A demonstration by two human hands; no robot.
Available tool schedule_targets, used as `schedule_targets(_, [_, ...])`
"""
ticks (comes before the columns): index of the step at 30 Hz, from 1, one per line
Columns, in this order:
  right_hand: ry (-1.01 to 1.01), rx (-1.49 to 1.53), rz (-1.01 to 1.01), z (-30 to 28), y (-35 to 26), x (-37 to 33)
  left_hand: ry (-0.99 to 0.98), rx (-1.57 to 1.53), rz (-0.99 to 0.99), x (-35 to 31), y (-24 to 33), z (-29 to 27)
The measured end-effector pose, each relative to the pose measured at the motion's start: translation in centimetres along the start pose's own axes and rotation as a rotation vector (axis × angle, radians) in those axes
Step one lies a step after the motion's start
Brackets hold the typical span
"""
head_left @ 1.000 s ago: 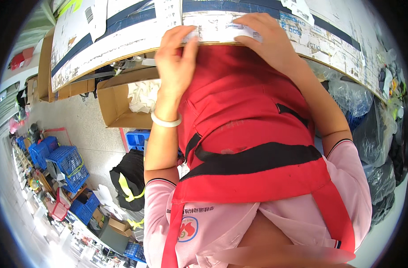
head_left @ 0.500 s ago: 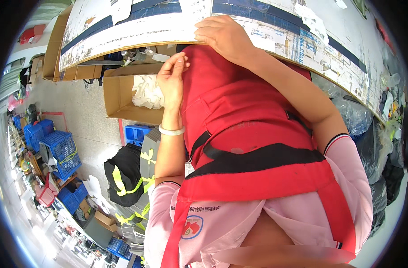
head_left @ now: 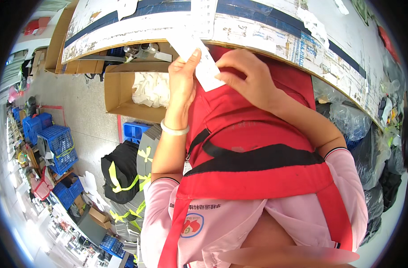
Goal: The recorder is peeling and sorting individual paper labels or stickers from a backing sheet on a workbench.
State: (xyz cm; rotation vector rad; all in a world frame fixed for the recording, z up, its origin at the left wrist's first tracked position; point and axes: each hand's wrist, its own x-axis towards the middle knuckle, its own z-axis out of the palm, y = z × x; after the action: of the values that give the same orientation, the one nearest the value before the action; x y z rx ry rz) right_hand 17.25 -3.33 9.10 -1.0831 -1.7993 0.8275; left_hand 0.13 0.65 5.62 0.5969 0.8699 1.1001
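A white slip of paper, long and narrow, is held at a tilt over my lap beside the table edge. My left hand pinches its left side, the thumb lying on top. At the slip's right edge my right hand is bent, its thumb and fingertips closed on the paper. Faint print shows on the slip, too small to make out. Under its upper end lies the white-topped table with dark blue tape across it.
Left of my lap an open cardboard box holds a heap of white pieces. Bundles of black fabric and grey fabric are tied with yellow-green strips. Blue crates stand farther left; clear plastic bags lie at the right.
The white slip has come up off the table into my hands. My right hand has drawn back from the tabletop toward my lap, and my left has shifted slightly right.
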Motion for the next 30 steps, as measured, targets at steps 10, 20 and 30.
schedule_targets(10, [-0.075, 0.503, 0.410, -2.9, 0.4, -2.5, -0.077, 0.266, 0.073, -3.2, 0.7, 2.6])
schedule_targets(20, [-0.133, 0.370, 0.423, -5.9, -1.1, -1.2, -0.229, 0.364, 0.040, -4.0, 0.2, 4.6])
schedule_targets(30, [-0.189, 0.449, 0.475, -6.6, 0.0, -1.6, -0.274, 0.227, -0.096, -3.0, -0.7, 4.1])
